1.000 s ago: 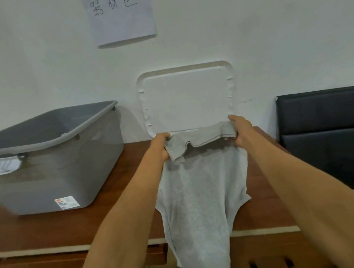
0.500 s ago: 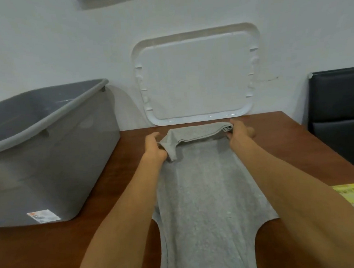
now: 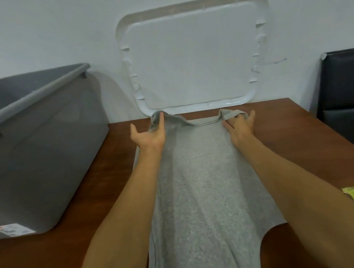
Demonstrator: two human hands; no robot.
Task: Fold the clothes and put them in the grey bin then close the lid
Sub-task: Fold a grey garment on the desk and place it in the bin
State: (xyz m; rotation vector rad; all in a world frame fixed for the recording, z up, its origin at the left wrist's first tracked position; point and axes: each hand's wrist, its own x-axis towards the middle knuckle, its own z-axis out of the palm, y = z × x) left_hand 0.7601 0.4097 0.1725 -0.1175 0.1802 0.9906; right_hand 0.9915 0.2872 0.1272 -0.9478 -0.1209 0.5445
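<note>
Table (image 3: 281, 139) carries open grey bin (image 3: 38, 164) at left, lid (image 3: 192, 59) propped vs wall. Grey top (image 3: 202, 184) lies flat at centre, unfolded. Left hand (image 3: 149, 135) spread on one strap; right hand (image 3: 239, 126) has fingers under the other, grip unclear. Step: laying out; next prob. needs sides folded in.

Hem of grey garment (image 3: 200, 205) and left end of grey bin (image 3: 38, 164) off-frame.

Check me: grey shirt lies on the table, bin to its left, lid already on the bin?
Not quite: the head view shows the lid leaning against the wall behind the shirt, not on the bin. The rest holds.
</note>
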